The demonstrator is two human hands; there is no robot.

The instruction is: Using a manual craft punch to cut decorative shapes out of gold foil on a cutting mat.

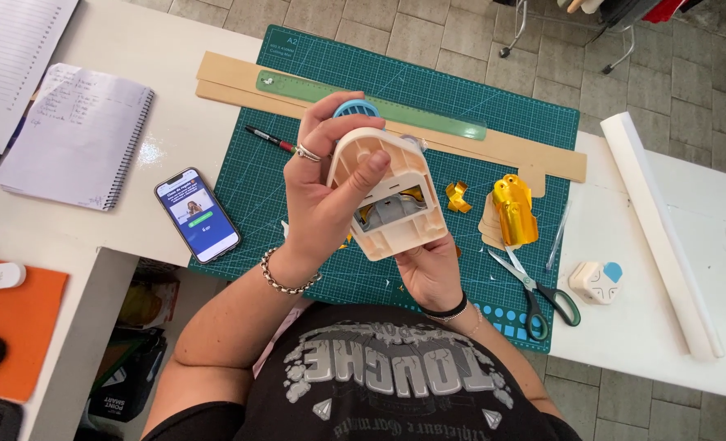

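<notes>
Both hands hold a cream plastic paper punch (395, 220) with a blue top, tilted so its underside faces me, above the green cutting mat (330, 82). My left hand (322, 188), with a ring and a bracelet, grips its left side, thumb pressed on the casing. My right hand (430, 273) supports it from below. A bit of gold paper shows inside the punch's opening.
On the mat lie a green ruler (428, 117), beige card strips (510, 147), a red-black pen (270, 139), gold foil pieces (514, 211) and scissors (536, 296). A phone (197, 214) and spiral notebook (77, 135) sit left; a small corner punch (596, 282) and white roll (661, 237) right.
</notes>
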